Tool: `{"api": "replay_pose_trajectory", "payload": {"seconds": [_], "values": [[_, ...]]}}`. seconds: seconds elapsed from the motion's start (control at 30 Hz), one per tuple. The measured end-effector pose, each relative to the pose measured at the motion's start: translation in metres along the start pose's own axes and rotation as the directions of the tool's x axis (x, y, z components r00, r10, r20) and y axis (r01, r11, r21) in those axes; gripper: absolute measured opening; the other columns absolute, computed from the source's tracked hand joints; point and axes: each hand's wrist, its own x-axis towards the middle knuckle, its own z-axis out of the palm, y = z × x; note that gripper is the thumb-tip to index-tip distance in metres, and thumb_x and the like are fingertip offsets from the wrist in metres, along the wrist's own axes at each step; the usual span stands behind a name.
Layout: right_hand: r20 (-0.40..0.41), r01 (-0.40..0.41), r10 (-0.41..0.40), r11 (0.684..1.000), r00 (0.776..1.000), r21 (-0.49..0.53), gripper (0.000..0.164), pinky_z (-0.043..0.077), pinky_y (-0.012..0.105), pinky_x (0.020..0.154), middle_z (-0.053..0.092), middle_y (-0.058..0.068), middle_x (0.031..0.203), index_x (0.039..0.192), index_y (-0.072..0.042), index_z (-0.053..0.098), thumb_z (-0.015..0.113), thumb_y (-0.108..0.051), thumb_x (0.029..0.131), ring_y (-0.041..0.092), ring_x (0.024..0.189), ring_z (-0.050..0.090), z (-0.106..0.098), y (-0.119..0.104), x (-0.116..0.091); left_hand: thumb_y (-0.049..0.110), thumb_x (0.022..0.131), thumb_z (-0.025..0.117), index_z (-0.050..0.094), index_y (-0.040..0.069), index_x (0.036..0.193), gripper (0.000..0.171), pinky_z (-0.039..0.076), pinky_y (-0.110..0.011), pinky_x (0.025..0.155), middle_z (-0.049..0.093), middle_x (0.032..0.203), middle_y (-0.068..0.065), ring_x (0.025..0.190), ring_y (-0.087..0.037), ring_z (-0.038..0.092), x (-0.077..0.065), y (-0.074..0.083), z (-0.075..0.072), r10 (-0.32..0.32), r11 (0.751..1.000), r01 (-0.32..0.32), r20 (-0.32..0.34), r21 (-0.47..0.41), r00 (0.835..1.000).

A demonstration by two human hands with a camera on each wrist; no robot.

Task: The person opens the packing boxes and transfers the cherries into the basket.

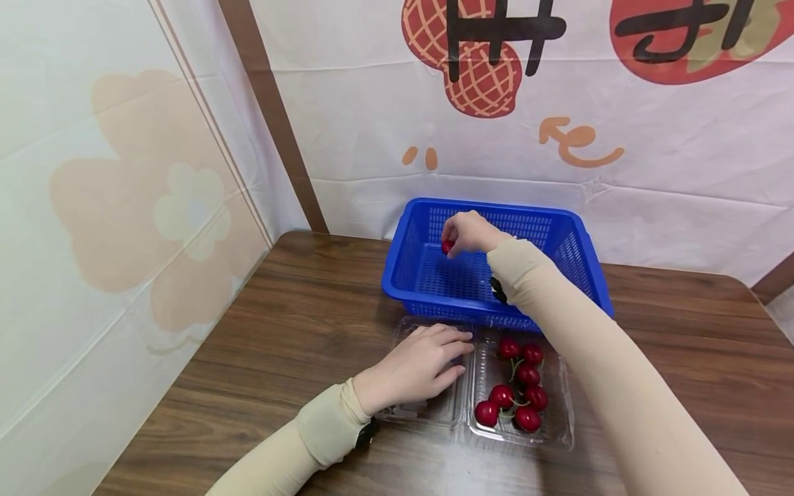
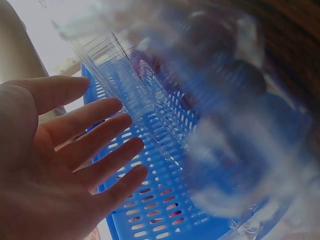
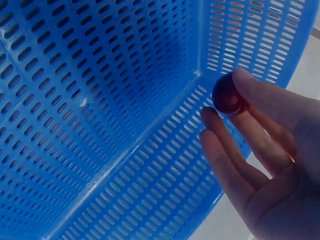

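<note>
Inside the blue plastic basket [image 1: 397, 265], my right hand [image 1: 471, 233] pinches a dark red cherry [image 3: 227, 94] between thumb and fingers, above the basket floor. My left hand [image 1: 418, 365] lies over the lid half of a clear plastic clamshell box [image 1: 561, 420], its fingers nearly straight and pointing toward the hinge. In the other half of the box lie several red cherries [image 1: 527, 375], some with green stems. The left wrist view shows the left hand's spread fingers [image 2: 112, 142] beside the blurred clear plastic; nothing sits in the palm.
The basket stands at the back of a brown wooden table [image 1: 298, 303], directly behind the clamshell box. Behind it hangs a printed cloth [image 1: 360, 83], and another pale cloth [image 1: 93, 207] rises along the table's left edge.
</note>
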Motion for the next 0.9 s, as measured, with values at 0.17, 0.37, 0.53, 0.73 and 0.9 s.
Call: {"api": "replay_pose_trajectory", "payload": {"seconds": [0.17, 0.37, 0.53, 0.73, 0.9], "values": [[0.021, -0.009, 0.009, 1.000, 1.000, -0.006, 0.032, 0.051, 0.040, 0.082, 0.069, 0.015, 0.097, 0.100, -0.002, 0.066, 0.076, -0.007, 0.071, 0.023, 0.087, 0.062, 0.004, 0.000, 0.001, 0.029, 0.090, 0.054, 0.065, 0.012, 0.116, 0.033, 0.045, -0.037, 0.092, 0.060, 0.126, -0.003, 0.115, -0.018, 0.049, 0.000, 0.000, 0.000, 0.000, 1.000, 0.000, 0.001, -0.004, 1.000], [0.082, 0.018, -0.017, 1.000, 0.996, -0.008, 0.032, 0.051, 0.039, 0.082, 0.069, 0.015, 0.100, 0.102, -0.002, 0.067, 0.075, -0.011, 0.072, 0.022, 0.088, 0.062, 0.011, 0.006, 0.003, 0.029, 0.090, 0.054, 0.064, 0.012, 0.116, 0.033, 0.045, -0.037, 0.092, 0.059, 0.126, -0.003, 0.116, -0.019, 0.049, -0.001, 0.000, -0.001, 0.005, 1.000, -0.005, 0.004, -0.007, 1.000], [0.139, 0.023, -0.023, 1.000, 0.990, 0.000, 0.033, 0.054, 0.036, 0.076, 0.069, 0.015, 0.097, 0.102, -0.001, 0.066, 0.075, -0.011, 0.073, 0.020, 0.078, 0.064, 0.016, 0.009, 0.004, 0.029, 0.089, 0.054, 0.065, 0.012, 0.116, 0.033, 0.045, -0.036, 0.092, 0.060, 0.126, -0.003, 0.115, -0.018, 0.049, -0.001, 0.000, -0.001, 0.008, 1.000, -0.008, -0.002, -0.001, 1.000], [0.198, 0.010, -0.013, 1.000, 0.980, 0.018, 0.034, 0.055, 0.035, 0.072, 0.068, 0.016, 0.099, 0.105, 0.000, 0.065, 0.074, -0.012, 0.075, 0.019, 0.074, 0.064, 0.022, 0.013, 0.006, 0.030, 0.090, 0.054, 0.064, 0.012, 0.116, 0.034, 0.045, -0.037, 0.092, 0.060, 0.126, -0.003, 0.116, -0.019, 0.049, -0.001, 0.001, -0.001, 0.003, 1.000, -0.003, 0.004, -0.006, 1.000], [0.210, 0.008, -0.015, 0.999, 0.978, 0.034, 0.034, 0.055, 0.033, 0.070, 0.068, 0.016, 0.099, 0.105, 0.000, 0.065, 0.074, -0.012, 0.074, 0.019, 0.072, 0.064, 0.029, 0.017, 0.010, 0.029, 0.090, 0.053, 0.064, 0.012, 0.117, 0.034, 0.044, -0.037, 0.093, 0.059, 0.127, -0.003, 0.117, -0.020, 0.048, -0.001, 0.001, -0.002, -0.011, 1.000, 0.011, 0.021, -0.016, 1.000]]}}
